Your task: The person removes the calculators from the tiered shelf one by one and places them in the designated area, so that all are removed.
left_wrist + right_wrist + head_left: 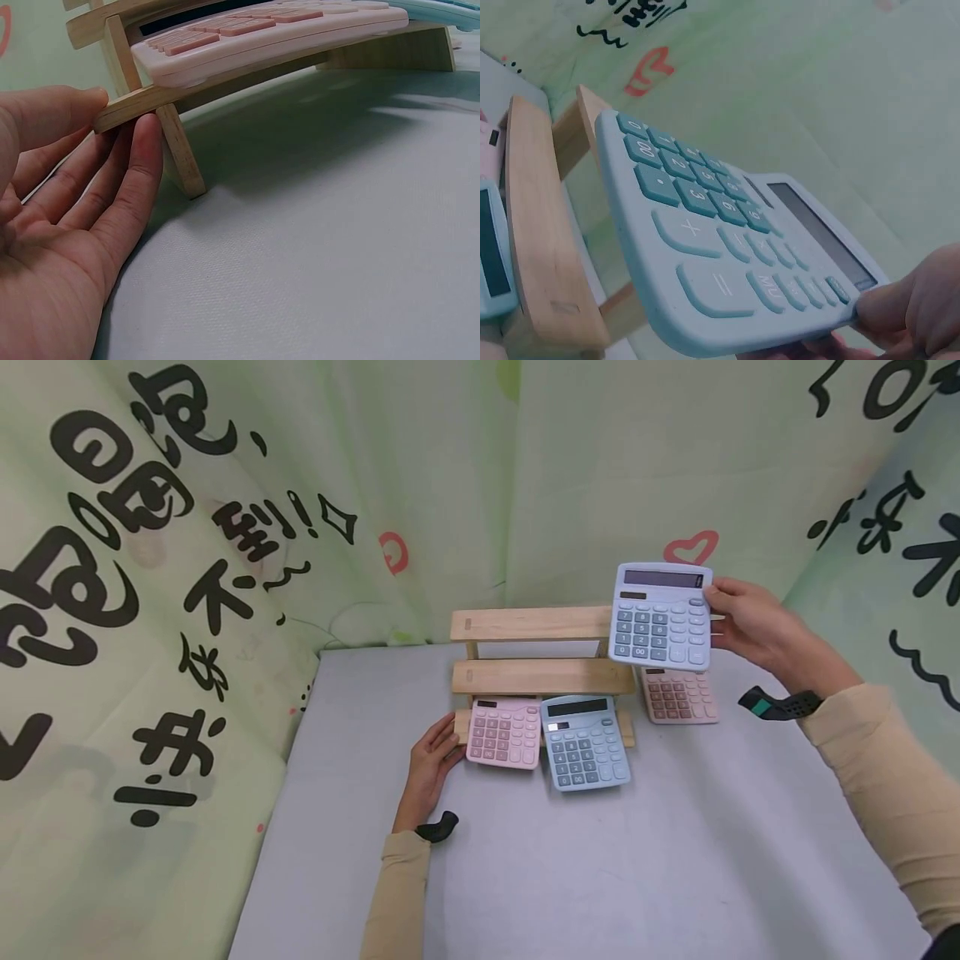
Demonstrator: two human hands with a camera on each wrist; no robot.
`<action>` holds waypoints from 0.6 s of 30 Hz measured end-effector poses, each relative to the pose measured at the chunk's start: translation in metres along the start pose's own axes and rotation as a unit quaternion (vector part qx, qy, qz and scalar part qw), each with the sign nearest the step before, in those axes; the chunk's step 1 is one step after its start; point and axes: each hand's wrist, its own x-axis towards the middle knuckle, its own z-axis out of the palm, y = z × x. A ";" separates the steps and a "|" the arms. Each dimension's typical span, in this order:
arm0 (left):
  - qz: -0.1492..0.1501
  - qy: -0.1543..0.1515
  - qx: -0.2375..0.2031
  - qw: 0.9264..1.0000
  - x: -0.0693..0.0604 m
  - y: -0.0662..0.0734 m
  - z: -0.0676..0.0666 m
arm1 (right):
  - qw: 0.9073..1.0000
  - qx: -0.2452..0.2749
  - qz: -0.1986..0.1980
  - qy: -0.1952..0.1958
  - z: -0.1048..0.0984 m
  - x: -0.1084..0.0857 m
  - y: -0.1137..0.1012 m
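Observation:
My right hand (pixel 765 627) pinches a light blue calculator (pixel 660 618) by its right edge beside the screen. It is held up in the air, partly in front of the right end of a tiered wooden rack (pixel 543 677). At the rack's lower left end, my left hand (pixel 430 768) holds the front slat, thumb on top and fingers underneath, as the left wrist view shows. On the lower tier a pink calculator (pixel 504 733) and another blue calculator (pixel 587 743) lean side by side.
A second pink calculator (pixel 680 700) lies on the table right of the rack, its top hidden behind the held one. The white-covered table (pixel 570 877) runs back to a pale green curtain (pixel 420 485) with black lettering, which also hangs at both sides.

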 end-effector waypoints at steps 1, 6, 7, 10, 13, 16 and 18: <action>0.000 0.000 0.002 1.000 0.000 0.000 0.000 | 1.000 -0.004 0.000 -0.001 -0.005 0.001 0.003; -0.001 -0.001 -0.001 1.000 0.000 -0.001 0.001 | 0.999 -0.035 0.002 0.003 -0.029 0.001 0.016; -0.001 0.000 -0.002 1.000 0.000 -0.001 0.001 | 0.999 -0.038 0.003 0.006 -0.034 0.001 0.018; -0.001 0.001 -0.003 1.000 0.000 -0.001 0.001 | 0.999 -0.052 0.007 0.009 -0.047 0.000 0.027; -0.001 0.000 0.000 1.000 -0.001 -0.002 0.001 | 0.998 -0.062 0.011 0.016 -0.060 0.001 0.037; -0.004 0.001 0.002 1.000 -0.002 -0.002 0.002 | 0.997 -0.077 0.010 0.021 -0.072 0.002 0.046; -0.005 0.001 0.003 1.000 -0.002 -0.002 0.002 | 0.996 -0.090 0.012 0.025 -0.080 0.003 0.052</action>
